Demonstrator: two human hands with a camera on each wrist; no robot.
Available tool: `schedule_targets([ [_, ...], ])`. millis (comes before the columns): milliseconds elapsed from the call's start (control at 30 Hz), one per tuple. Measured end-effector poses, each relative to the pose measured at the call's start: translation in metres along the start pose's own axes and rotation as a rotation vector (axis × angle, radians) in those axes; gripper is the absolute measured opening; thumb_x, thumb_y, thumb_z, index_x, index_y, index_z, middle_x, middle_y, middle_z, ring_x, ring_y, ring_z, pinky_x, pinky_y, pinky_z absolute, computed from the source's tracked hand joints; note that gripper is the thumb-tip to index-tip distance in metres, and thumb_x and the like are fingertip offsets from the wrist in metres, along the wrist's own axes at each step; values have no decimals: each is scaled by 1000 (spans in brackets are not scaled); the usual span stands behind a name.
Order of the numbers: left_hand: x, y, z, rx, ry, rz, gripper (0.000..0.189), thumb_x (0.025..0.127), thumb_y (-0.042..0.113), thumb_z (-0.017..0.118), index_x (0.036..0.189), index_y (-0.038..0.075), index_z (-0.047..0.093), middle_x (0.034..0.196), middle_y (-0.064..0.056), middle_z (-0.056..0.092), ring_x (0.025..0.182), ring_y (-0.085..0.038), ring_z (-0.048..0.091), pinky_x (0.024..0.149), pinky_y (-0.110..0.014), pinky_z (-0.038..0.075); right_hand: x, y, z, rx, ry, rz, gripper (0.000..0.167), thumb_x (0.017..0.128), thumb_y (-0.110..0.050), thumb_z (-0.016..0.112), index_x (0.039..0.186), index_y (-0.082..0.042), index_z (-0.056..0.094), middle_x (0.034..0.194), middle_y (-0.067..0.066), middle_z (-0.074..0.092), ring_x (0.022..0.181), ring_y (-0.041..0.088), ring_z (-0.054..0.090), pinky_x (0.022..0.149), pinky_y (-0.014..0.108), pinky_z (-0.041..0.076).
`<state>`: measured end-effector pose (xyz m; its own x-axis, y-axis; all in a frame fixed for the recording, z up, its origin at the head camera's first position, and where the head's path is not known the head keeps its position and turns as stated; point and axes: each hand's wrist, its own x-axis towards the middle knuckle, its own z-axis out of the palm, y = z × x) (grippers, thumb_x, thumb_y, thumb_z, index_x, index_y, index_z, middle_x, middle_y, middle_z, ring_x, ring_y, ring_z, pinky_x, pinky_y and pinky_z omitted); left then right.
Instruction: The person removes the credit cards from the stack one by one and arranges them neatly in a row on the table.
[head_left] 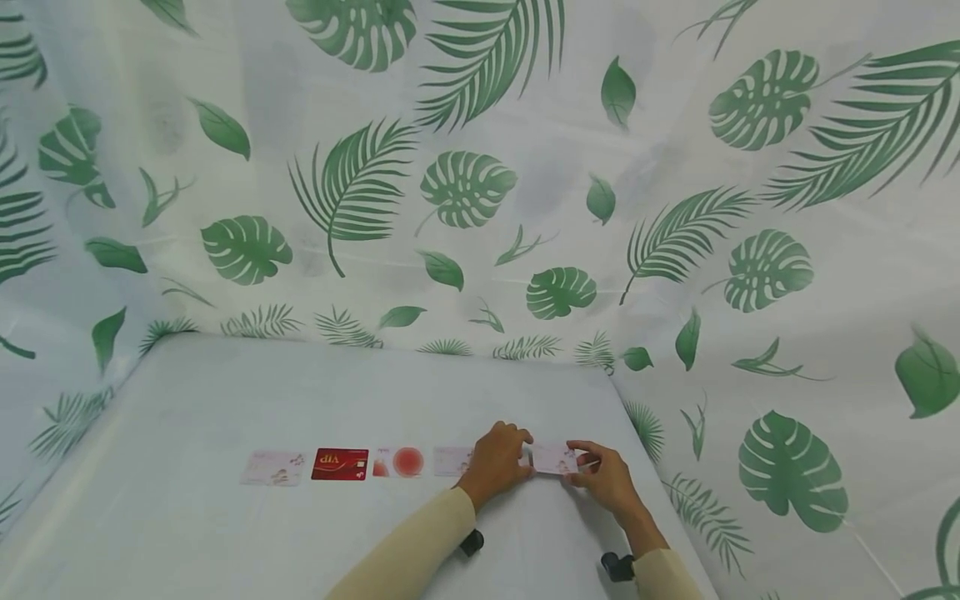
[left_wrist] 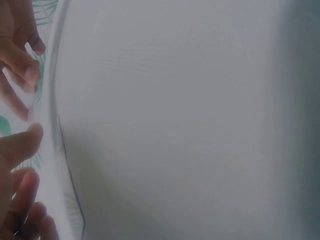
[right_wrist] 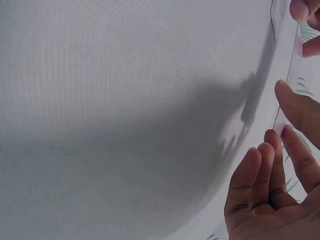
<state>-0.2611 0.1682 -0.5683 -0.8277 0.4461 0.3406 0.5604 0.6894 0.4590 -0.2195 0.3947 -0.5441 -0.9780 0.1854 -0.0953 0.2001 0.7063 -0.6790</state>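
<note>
A pale pink card with a floral print is held between my two hands at the right of the table, a little above its surface. My left hand pinches its left end between thumb and fingers. The right hand grips the right end, with thumb below and index finger above in the head view. From the right wrist, the card shows nearly edge-on between the right hand and left fingertips. In the left wrist view, the left hand faces the other hand.
Left of the hands lie a pink card partly covered by the left hand, a white card with a red circle, a red VIP card and another pale pink card. Leaf-printed curtains surround the white table.
</note>
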Motion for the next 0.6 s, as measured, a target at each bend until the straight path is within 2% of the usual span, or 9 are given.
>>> schedule_targets([
  [233, 0, 2, 1, -2, 4, -6, 44, 80, 35, 94, 116, 15, 78, 82, 6, 68, 81, -11, 55, 68, -21, 47, 1, 2, 2, -21, 0, 29, 59, 83, -1, 86, 139, -13, 70, 113, 13, 68, 96, 24, 57, 71, 31, 46],
  [600, 3, 4, 9, 83, 34, -3, 44, 79, 39, 95, 114, 18, 79, 87, 5, 72, 84, -13, 59, 73, -24, 50, 2, 2, 5, -55, 7, 50, 60, 85, 0, 83, 142, -11, 68, 120, 17, 70, 102, 28, 59, 75, 32, 48],
])
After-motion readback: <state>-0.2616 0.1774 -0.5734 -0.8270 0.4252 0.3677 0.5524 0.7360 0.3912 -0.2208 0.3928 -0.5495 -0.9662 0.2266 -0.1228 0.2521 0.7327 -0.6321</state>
